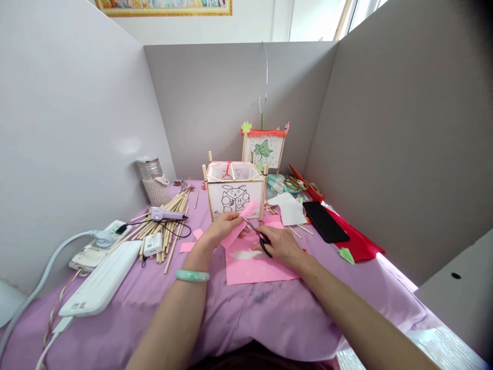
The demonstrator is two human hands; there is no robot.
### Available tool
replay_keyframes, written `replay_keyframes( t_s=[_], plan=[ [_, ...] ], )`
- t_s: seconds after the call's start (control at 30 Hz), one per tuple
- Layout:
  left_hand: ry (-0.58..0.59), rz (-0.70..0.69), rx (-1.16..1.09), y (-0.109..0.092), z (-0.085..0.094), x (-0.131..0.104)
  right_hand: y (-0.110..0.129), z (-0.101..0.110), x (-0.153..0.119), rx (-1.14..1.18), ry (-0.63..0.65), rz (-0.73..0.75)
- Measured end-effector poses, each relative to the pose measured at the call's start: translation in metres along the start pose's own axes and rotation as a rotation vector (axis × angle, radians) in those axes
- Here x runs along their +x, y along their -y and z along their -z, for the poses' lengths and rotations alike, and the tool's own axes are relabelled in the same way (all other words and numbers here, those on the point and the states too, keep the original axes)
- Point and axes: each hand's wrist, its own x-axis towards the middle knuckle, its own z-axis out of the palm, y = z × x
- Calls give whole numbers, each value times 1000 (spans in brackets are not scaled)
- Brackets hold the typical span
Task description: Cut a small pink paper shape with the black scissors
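Right hand [283,246]: grip closed through the handles of black-handled scissors [259,236], blades angled up-left into the paper. Left hand [224,226]: grip pinches a small pink paper strip [239,226], raised off the desk so the blades reach its fringed edge. Beneath lies a pink paper sheet [254,267] on the purple cloth-covered desk [231,313]. Just behind stands a stick-framed paper lantern with a drawn animal [234,194].
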Motion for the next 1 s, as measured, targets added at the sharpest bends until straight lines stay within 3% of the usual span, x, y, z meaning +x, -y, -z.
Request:
replay_keyframes(
  t_s=[0.63, 1.0],
  plan=[
    [2, -7, -3, 0, 0, -2, 0, 0, 0, 2, -27, 1],
    [111, 1, 42, -4, -5, -6, 2, 1, 0, 4, -3, 2]
  ],
)
